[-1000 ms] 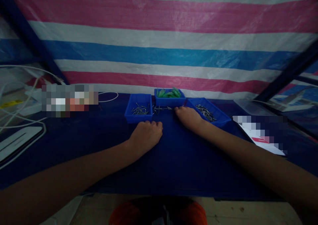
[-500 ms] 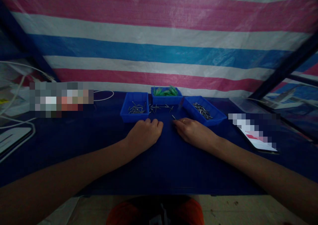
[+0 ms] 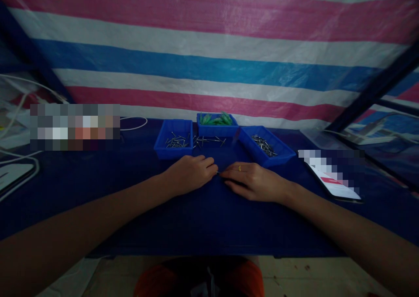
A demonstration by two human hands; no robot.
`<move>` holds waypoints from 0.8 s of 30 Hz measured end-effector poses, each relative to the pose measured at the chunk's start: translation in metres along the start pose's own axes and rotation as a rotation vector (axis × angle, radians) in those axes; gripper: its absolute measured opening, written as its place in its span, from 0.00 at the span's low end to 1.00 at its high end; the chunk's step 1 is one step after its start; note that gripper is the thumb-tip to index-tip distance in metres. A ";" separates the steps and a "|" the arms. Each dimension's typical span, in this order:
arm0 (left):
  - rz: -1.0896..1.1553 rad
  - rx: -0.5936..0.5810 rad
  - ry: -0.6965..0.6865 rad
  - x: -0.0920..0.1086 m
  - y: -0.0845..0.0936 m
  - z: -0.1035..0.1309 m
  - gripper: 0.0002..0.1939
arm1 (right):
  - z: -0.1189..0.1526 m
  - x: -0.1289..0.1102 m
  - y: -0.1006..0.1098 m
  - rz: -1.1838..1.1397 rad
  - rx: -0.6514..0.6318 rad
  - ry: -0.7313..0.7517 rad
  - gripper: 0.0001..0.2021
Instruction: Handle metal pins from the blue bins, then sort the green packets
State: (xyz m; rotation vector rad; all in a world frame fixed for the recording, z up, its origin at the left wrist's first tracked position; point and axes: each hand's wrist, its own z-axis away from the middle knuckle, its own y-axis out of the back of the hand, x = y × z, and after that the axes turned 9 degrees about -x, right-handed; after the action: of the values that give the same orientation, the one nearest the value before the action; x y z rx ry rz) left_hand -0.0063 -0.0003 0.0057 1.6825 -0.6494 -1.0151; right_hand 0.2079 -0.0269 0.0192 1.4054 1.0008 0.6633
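My right hand (image 3: 253, 181) rests low over the table, its fingers pinching a short thin metal pin (image 3: 218, 173) that points left. Facing it, my left hand (image 3: 190, 174) is closed, its fingertips at the pin's other end; whether it grips that end or something else inside is hidden. Just beyond my left hand stands a blue tray (image 3: 173, 151) of loose metal pins (image 3: 178, 140). Beyond my right hand is another blue tray (image 3: 278, 157) with more metal pins (image 3: 264, 145). Several loose pins (image 3: 209, 140) lie on the table between the trays.
A third blue tray (image 3: 216, 131) at the back holds green pieces (image 3: 218, 120). On the right lies a lit phone (image 3: 340, 188), partly blurred out. Another device (image 3: 16, 177) and white cables are at the left. Striped sheeting (image 3: 209, 65) hangs behind the blue table (image 3: 209, 227).
My right hand has moved left and slightly down, bringing the metal pin to my left fingertips. My left hand stays closed. The whole view has shifted slightly.
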 end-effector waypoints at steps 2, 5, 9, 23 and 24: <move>0.011 0.013 0.006 0.001 0.000 0.000 0.08 | 0.000 -0.001 0.000 0.027 -0.010 -0.008 0.15; 0.022 0.038 0.030 0.002 -0.001 0.000 0.08 | 0.000 0.000 0.002 0.107 0.003 -0.080 0.15; 0.042 0.077 0.064 0.003 -0.001 -0.001 0.10 | 0.001 0.002 0.003 0.184 0.030 -0.186 0.13; 0.121 0.229 -0.018 0.002 0.001 -0.003 0.13 | 0.001 0.004 0.001 0.132 -0.029 -0.220 0.10; 0.126 0.232 -0.021 0.001 0.000 -0.004 0.13 | 0.001 0.004 0.001 0.126 -0.033 -0.219 0.10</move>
State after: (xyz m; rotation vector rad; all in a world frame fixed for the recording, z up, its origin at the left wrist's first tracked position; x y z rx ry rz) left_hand -0.0026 0.0003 0.0060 1.8066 -0.9038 -0.8963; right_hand 0.2110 -0.0240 0.0197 1.4861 0.7309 0.6003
